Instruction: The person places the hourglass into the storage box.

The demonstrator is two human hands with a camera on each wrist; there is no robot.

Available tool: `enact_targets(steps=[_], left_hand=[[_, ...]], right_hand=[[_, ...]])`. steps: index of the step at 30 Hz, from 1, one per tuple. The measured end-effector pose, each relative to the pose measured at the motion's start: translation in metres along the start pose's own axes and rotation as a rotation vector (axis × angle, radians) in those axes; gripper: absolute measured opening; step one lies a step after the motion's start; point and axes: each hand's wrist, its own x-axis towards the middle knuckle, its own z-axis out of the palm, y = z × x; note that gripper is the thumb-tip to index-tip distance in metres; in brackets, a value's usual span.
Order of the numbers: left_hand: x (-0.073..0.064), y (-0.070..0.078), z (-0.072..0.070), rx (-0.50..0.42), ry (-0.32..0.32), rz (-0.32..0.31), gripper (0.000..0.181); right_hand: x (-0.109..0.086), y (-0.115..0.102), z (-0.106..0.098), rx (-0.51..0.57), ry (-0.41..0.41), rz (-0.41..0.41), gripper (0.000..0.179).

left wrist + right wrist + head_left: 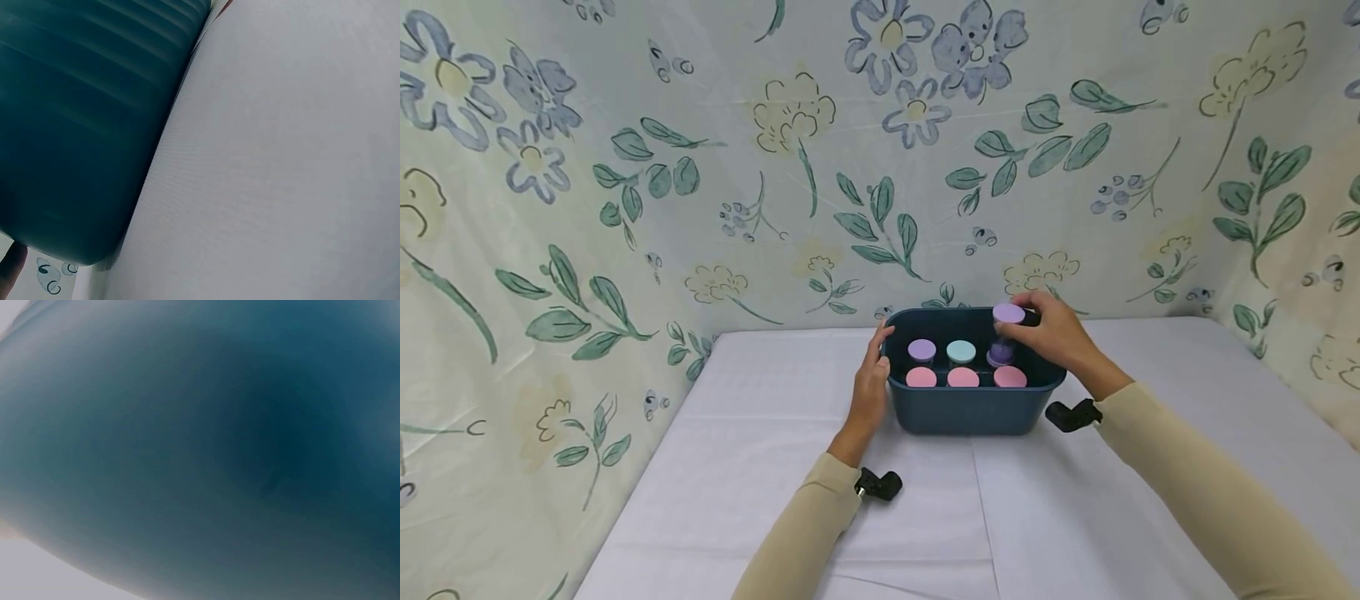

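Observation:
A dark blue plastic bin [970,410] stands on the white-covered table. My left hand [870,387] grips its left end, fingers along the outside and thumb at the rim; one fingertip [11,265] shows beside the bin wall in the left wrist view. Inside the bin's right side, my right hand [1048,333] pinches a small jar with a lavender lid [1008,313]. Below it shows a darker purple round part [1000,353]; whether it belongs to that jar I cannot tell. The right wrist view shows only blurred blue bin wall [187,425].
Also in the bin are a lavender-lidded jar [922,350], a pale-blue-lidded jar [961,352] and a front row of pink lids [963,377]. White cloth [790,417] covers the table. A floral curtain [850,167] hangs close behind the bin.

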Motion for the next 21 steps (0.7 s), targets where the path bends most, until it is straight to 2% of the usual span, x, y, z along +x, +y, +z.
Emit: enact_targets(steps=[11,21], left_hand=[[-0.0019,0.0023,0.0014,0.015,0.000,-0.032,0.052],[-0.0018,-0.0013,0.0023,0.024,0.000,-0.026,0.052]], right_hand=[[0.0003,0.0005,0.0039,-0.078,-0.046,-0.051,0.054],[-0.0007,0.0006,0.0076,-0.119,-0.064,-0.076,0.049]])
